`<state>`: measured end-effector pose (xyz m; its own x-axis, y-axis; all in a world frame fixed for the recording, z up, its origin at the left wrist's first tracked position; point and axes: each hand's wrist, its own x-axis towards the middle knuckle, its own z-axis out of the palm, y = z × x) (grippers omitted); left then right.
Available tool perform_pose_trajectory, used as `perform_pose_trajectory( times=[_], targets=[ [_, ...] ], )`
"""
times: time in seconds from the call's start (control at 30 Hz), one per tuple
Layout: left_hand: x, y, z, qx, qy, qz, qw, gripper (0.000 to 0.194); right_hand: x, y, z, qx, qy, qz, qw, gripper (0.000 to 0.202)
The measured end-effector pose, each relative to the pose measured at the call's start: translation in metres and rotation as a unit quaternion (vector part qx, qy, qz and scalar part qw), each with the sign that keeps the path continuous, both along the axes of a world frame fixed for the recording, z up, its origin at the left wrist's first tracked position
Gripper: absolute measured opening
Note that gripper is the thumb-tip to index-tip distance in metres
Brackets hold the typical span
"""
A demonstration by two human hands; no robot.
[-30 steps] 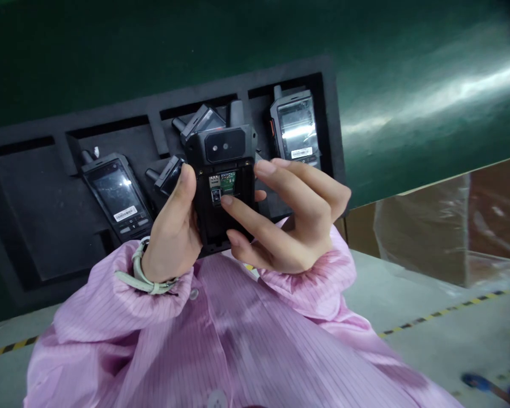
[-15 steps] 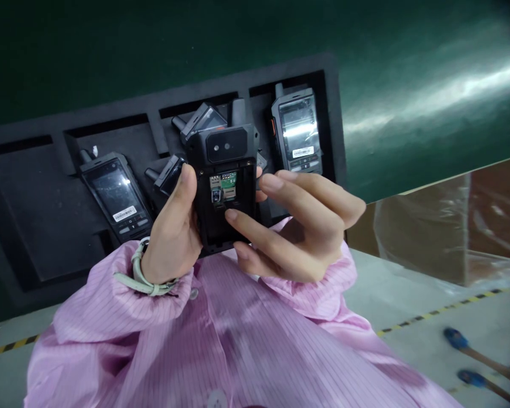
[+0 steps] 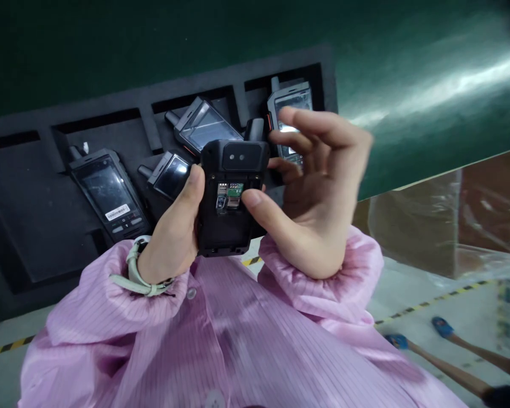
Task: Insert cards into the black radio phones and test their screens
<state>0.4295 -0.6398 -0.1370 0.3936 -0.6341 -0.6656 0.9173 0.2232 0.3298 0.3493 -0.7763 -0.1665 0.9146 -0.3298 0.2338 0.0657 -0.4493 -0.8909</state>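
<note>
My left hand (image 3: pixel 172 238) is closed around the left side of a black handheld radio (image 3: pixel 232 232), its thumb along the edge. The radio's back faces me, with a stubby antenna at the top and a two-dot panel below it. Its back recess is uncovered, showing metal card slots and a bit of green circuit board (image 3: pixel 234 191). My right hand (image 3: pixel 323 192) is open, fingers spread and curved. Its thumb tip is at the recess's right edge beside the slots; whether it touches cannot be seen. Some left fingers are hidden behind the radio.
Below lies a black compartment tray (image 3: pixel 25 122) on a green table (image 3: pixel 110 45). Several radios lie in it screen up, including one with a white label (image 3: pixel 110 190). Cardboard boxes wrapped in plastic (image 3: pixel 416 221) stand at right. Another person's feet (image 3: pixel 442 327) show on the floor.
My right hand has opened and lifted; its index finger has left the recess and its thumb is now beside the slots. The radio has moved slightly right and down in view, still in my left hand.
</note>
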Motion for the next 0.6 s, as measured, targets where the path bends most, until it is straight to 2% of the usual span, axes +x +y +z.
perform_pose_trajectory(
  times=[0.07, 0.13, 0.33, 0.6],
  targets=[
    [-0.001, 0.000, 0.000, -0.014, -0.001, 0.012, 1.000, 0.046, 0.004, 0.002, 0.000, 0.047, 0.012, 0.026, 0.998, 0.077],
    [-0.001, 0.000, -0.001, -0.030, -0.008, 0.020, 0.999, 0.045, 0.009, 0.002, 0.000, 0.057, 0.021, 0.054, 0.997, 0.081],
    [-0.002, -0.002, 0.001, -0.007, -0.048, -0.006, 0.999, 0.052, 0.014, 0.001, 0.002, 0.109, 0.055, 0.079, 0.989, 0.076],
    [-0.001, -0.003, 0.002, 0.010, -0.081, -0.019, 0.996, 0.059, 0.017, -0.002, 0.009, 0.129, 0.066, 0.079, 0.986, 0.072]
  ],
)
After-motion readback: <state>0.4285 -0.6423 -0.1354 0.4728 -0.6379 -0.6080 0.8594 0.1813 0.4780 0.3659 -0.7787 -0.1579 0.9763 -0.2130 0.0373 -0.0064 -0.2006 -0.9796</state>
